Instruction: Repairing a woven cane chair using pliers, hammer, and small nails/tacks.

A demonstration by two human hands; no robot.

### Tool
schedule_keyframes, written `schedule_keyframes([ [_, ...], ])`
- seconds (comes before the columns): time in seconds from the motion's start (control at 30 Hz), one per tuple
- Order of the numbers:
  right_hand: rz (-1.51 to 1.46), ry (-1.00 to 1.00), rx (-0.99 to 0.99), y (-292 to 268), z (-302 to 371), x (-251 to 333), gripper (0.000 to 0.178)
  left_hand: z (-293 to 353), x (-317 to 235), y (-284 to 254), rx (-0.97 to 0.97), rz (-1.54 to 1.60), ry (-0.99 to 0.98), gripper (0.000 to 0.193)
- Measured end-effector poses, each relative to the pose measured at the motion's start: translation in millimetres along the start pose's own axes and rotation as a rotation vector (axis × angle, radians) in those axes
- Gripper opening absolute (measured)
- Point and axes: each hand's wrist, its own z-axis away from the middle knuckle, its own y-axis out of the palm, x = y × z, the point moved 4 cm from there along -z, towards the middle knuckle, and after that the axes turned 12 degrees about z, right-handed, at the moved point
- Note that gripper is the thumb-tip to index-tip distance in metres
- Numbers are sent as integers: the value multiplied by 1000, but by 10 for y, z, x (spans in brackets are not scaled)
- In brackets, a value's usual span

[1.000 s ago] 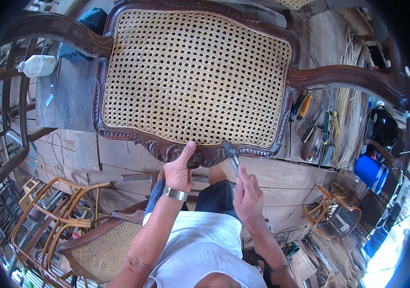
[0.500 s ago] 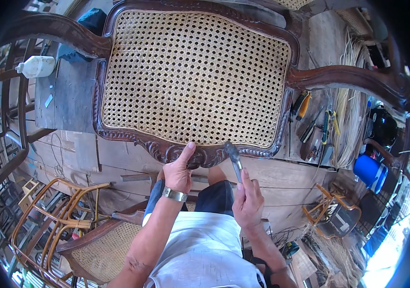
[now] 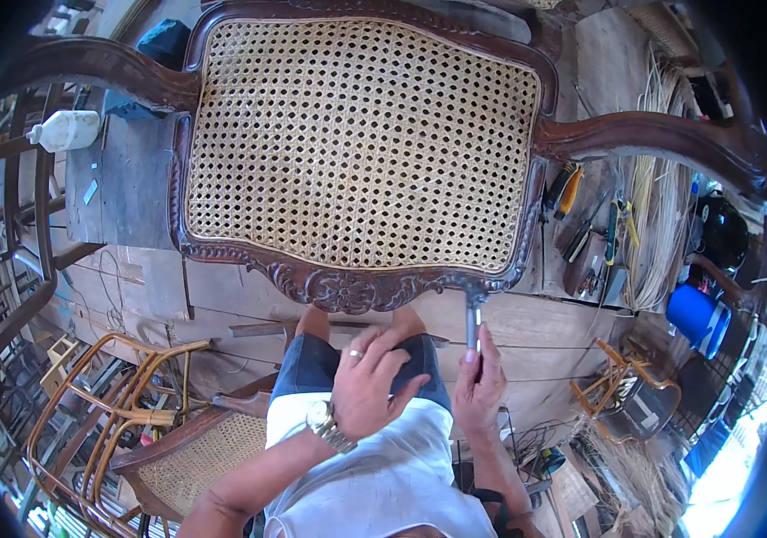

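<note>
A carved dark-wood chair frame [image 3: 280, 278] with a woven cane panel [image 3: 366, 143] lies in front of me. My right hand [image 3: 480, 386] is closed around the metal shaft of a small hammer [image 3: 472, 325]. The hammer's dark head is by the near right edge of the frame; whether it touches the wood I cannot tell. Over my lap, my left hand [image 3: 373, 375] hovers with nothing in it, its fingers slightly spread and a little blurred. It is apart from the frame.
Pliers [image 3: 612, 231], other hand tools and loose cane strands [image 3: 653, 224] lie at right. A white bottle [image 3: 65, 131] is on the left. A caned chair part [image 3: 200, 457] and a rattan frame [image 3: 114, 403] stand lower left. A blue container [image 3: 697, 318] is far right.
My left hand has let go of the frame's near carved rail and come back over my lap. My right hand has moved the hammer to the right and slightly toward me.
</note>
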Motion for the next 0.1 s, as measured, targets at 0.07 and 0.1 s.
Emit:
schedule_keyframes([
  [0.07,60,-217,-54,62,-20,89,42,-240,-112,-2,-22,-321,385,37],
  [0.1,46,-201,26,85,-21,99,43,-343,-66,14,-25,-415,394,39],
])
